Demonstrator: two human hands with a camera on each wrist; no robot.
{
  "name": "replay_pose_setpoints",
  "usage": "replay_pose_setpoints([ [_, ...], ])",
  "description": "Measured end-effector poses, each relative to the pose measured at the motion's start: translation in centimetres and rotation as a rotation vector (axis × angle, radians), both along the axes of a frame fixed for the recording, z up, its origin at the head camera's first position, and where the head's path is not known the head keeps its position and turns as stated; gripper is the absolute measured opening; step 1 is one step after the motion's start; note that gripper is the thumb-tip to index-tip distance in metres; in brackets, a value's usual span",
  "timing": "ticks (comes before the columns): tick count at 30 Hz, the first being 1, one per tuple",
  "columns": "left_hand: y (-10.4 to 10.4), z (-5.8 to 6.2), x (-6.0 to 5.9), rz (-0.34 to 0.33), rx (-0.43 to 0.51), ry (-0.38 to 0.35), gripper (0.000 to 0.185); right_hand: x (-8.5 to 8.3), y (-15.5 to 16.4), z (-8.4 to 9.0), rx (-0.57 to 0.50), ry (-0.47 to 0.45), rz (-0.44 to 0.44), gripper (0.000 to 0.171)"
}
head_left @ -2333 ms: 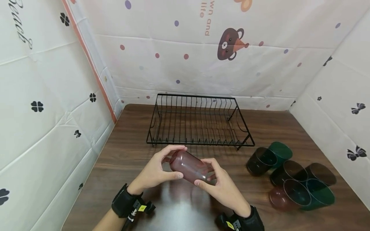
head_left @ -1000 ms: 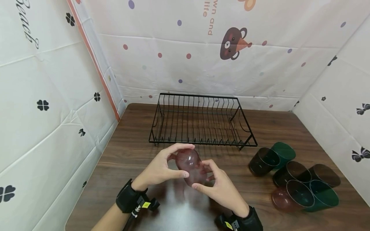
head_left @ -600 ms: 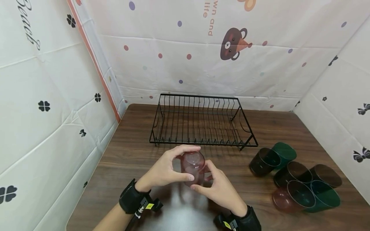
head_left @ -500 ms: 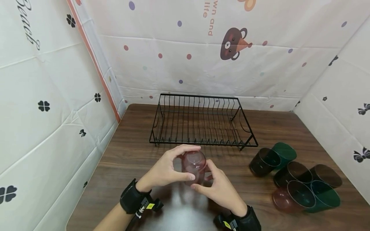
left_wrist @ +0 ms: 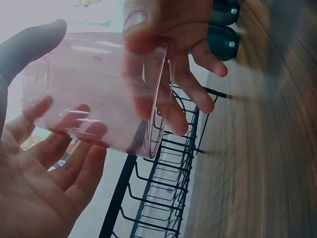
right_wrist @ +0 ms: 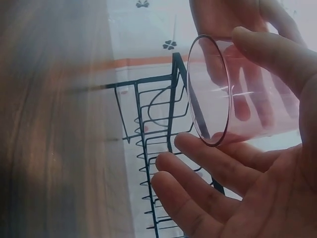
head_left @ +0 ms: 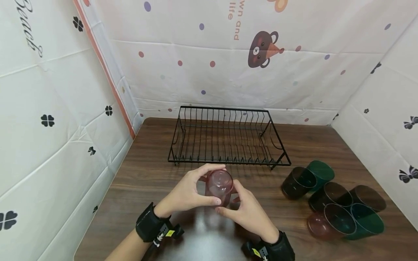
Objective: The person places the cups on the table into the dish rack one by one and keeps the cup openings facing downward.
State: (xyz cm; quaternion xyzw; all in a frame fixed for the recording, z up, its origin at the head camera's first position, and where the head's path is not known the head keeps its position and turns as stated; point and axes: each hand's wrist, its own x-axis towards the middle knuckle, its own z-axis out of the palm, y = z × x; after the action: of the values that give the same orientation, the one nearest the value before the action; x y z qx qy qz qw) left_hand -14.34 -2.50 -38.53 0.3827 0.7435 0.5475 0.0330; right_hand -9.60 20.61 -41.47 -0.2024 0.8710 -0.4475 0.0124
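Note:
A translucent pink cup point(head_left: 219, 185) is held above the wooden table point(head_left: 147, 181), turned so its base faces up toward the head camera. My left hand point(head_left: 187, 190) grips it from the left, thumb on the near side and fingers over the far side. My right hand point(head_left: 248, 212) holds it from the right, near the rim. In the left wrist view the pink cup point(left_wrist: 99, 94) lies between my palm point(left_wrist: 39, 188) and the right hand's fingers point(left_wrist: 173, 64). In the right wrist view the cup's open rim point(right_wrist: 210, 89) shows, with my thumb above it and my fingers point(right_wrist: 213, 193) below it.
A black wire dish rack point(head_left: 228, 136) stands just beyond the hands, with nothing in it. Several dark, green and reddish cups point(head_left: 330, 201) lie in a cluster at the right of the table. Patterned sheets wall the table on the left, back and right.
The cup lay tilted on its side between the hands; it has been turned so its base points up. The hands have shifted slightly toward the rack.

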Motion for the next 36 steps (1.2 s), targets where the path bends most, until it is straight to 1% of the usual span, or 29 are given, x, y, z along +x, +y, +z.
replay_pose_setpoints([
  [6, 0.0, 0.0, -0.4, 0.011, 0.007, 0.016, 0.078, -0.1, 0.0, 0.3, 0.006, -0.001, -0.009, 0.066],
  [11, -0.1, 0.2, -0.5, 0.023, 0.008, 0.002, 0.078, -0.2, 0.0, 0.5, 0.020, -0.007, -0.037, 0.065],
  [15, -0.3, 0.4, -0.7, 0.028, 0.016, -0.025, 0.077, -0.3, 0.1, 0.6, 0.039, 0.015, -0.055, 0.064],
  [20, -0.7, 0.7, -1.3, 0.027, 0.036, -0.016, 0.077, -0.4, 0.2, 1.0, 0.054, 0.046, -0.076, 0.064],
  [24, -1.1, 1.2, -1.9, 0.040, 0.048, -0.020, 0.077, -0.4, 0.6, 1.3, 0.049, 0.077, -0.117, 0.059],
  [27, -1.6, 1.8, -2.5, 0.059, 0.048, -0.025, 0.077, -0.6, 1.0, 1.4, 0.046, 0.137, -0.166, 0.054],
  [30, -2.1, 2.3, -3.1, 0.095, 0.036, -0.031, 0.076, -0.9, 1.4, 1.4, 0.066, 0.234, -0.234, 0.051],
  [33, -2.5, 2.7, -3.5, 0.130, 0.028, -0.052, 0.075, -1.4, 1.7, 1.2, 0.106, 0.342, -0.291, 0.054],
  [36, -2.8, 2.9, -3.9, 0.147, 0.033, -0.063, 0.074, -1.8, 1.9, 1.0, 0.149, 0.436, -0.337, 0.058],
])
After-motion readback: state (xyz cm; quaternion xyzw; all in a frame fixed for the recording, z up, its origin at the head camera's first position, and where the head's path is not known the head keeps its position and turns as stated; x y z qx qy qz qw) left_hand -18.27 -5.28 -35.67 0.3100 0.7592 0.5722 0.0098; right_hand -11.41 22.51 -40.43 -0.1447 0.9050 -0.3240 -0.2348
